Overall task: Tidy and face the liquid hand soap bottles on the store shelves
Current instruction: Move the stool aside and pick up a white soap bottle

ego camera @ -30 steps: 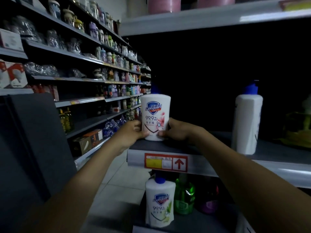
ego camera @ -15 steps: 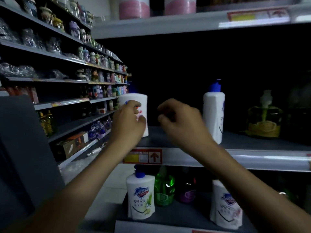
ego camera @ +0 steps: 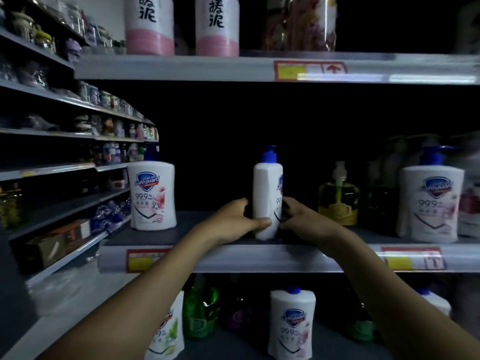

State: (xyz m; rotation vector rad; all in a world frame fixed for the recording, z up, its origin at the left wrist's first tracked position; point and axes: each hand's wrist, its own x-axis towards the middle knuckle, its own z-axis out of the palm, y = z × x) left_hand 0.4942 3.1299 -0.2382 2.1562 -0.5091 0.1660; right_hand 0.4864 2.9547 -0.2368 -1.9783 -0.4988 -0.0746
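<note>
A white soap bottle with a blue pump (ego camera: 267, 188) stands on the middle shelf (ego camera: 233, 258), turned sideways so its label faces right. My left hand (ego camera: 237, 220) grips its lower left side, thumb across the front. My right hand (ego camera: 298, 219) holds its lower right side. Another white soap bottle (ego camera: 153, 196) stands at the shelf's left end, label facing out. A third white bottle (ego camera: 431, 203) stands at the right, label forward.
A yellow pump bottle (ego camera: 339, 196) stands just right of my hands, with dark bottles behind it. The lower shelf holds white bottles (ego camera: 292, 323) and a green bottle (ego camera: 200, 313). Pink-banded containers (ego camera: 149, 24) sit on the top shelf. An aisle of shelving (ego camera: 65, 131) runs off to the left.
Both hands let go of the left bottle, now label-forward, and moved right to take hold of the sideways bottle. The view shifted right and up.
</note>
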